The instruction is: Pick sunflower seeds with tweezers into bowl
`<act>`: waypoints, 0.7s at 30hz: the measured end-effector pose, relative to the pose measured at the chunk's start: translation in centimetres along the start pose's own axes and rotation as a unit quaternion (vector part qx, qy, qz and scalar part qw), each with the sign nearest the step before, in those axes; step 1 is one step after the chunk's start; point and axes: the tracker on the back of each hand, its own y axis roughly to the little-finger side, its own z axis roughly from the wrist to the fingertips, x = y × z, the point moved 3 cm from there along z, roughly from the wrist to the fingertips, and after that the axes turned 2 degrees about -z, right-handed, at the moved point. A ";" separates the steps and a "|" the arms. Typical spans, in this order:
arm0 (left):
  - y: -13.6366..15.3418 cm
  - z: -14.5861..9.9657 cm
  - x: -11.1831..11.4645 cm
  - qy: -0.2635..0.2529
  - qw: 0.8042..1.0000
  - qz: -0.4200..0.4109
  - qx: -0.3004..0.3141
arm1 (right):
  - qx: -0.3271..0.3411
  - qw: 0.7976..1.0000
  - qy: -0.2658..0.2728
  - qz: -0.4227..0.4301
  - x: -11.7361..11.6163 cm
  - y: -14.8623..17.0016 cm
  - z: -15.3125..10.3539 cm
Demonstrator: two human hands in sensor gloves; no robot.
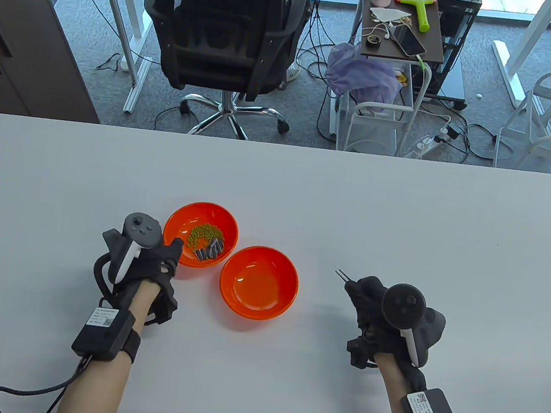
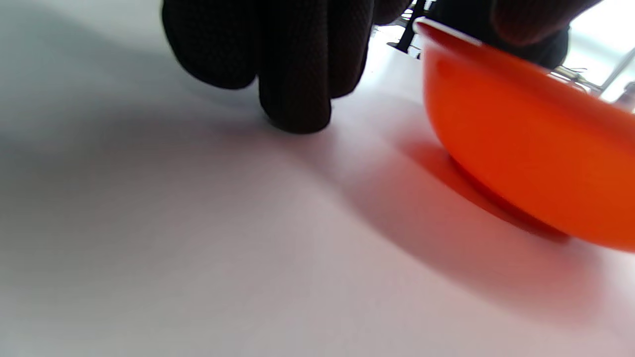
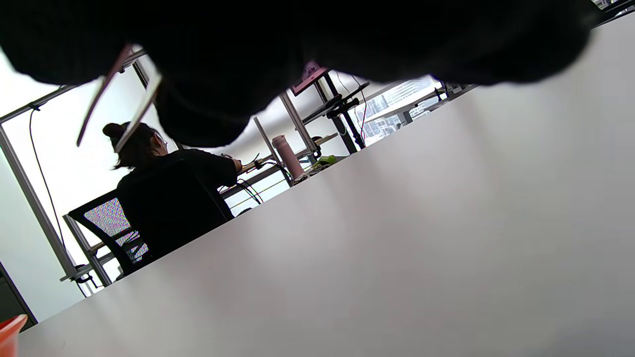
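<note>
Fingers [image 2: 292, 64] of the left hand [image 1: 151, 265] rest curled on the table [image 1: 402, 220], thumb on the seed bowl [image 1: 175, 220] holding sunflower seeds [image 1: 209, 250] beside green beans [image 1: 203, 235]. Next right, touching, sits an empty bowl [image 1: 258, 282]. Well apart, the right hand [image 1: 376, 301] pinches tweezers [image 1: 342, 275], tips apart.

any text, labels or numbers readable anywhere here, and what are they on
No text here can be read.
White label with a QR code on the left wrist box: print too small to read.
White label with a QR code on the right wrist box: print too small to read.
Both orange bowls: no markings visible.
</note>
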 end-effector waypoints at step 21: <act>3.6 1.7 0.6 0.060 0.979 -0.194 -0.030 | 0.009 0.999 -0.035 -0.038 -0.5 -0.5 -0.3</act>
